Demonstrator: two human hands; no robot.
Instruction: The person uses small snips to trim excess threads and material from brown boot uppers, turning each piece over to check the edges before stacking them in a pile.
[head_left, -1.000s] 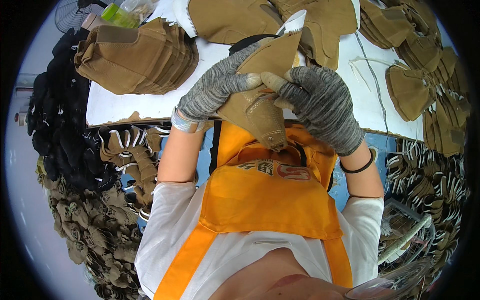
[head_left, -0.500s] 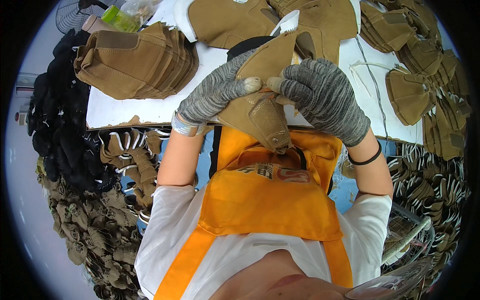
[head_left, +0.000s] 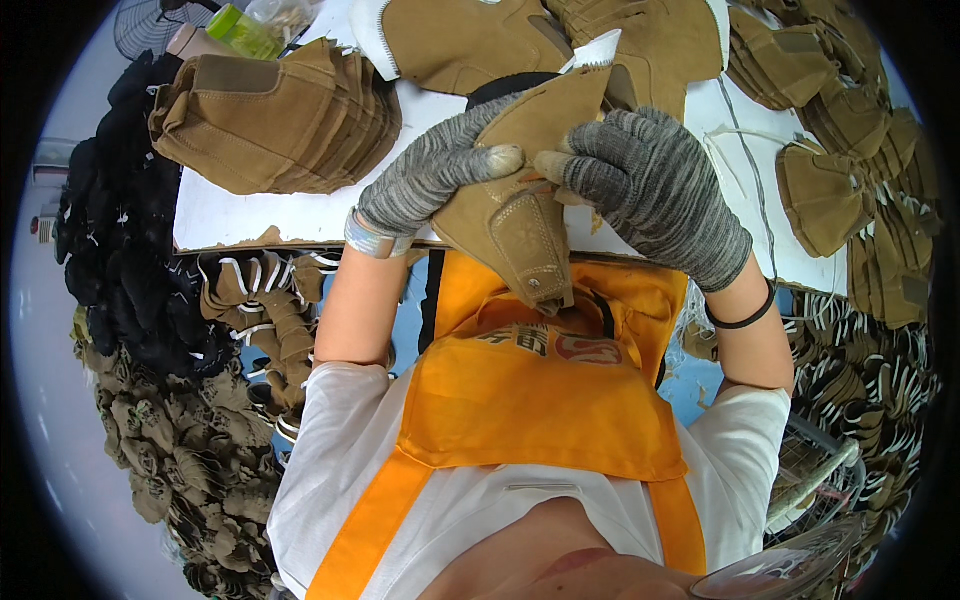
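A tan boot upper (head_left: 515, 235) hangs between my hands at the table's front edge, its narrow end pointing down toward my apron. My left hand (head_left: 435, 170), in a grey knit glove, grips the upper from its left side with the thumb lying on top. In a matching glove, my right hand (head_left: 650, 195) pinches the upper's right edge, thumb and forefinger close to the left thumb. A small orange-brown sliver shows at the right fingertips; what it is I cannot make out. White and black lining stick out at the upper's far end.
On the white table (head_left: 225, 220), a stack of tan uppers (head_left: 270, 120) stands at the left. More flat tan pieces (head_left: 460, 45) lie at the back. A cable (head_left: 745, 150) crosses the right side beside hanging uppers (head_left: 820, 200). Dark and brown piles (head_left: 190, 440) fill the left.
The upper has tilted slightly, its lower end shifting a little left and down. My right wrist has moved slightly right. Both hands keep their hold.
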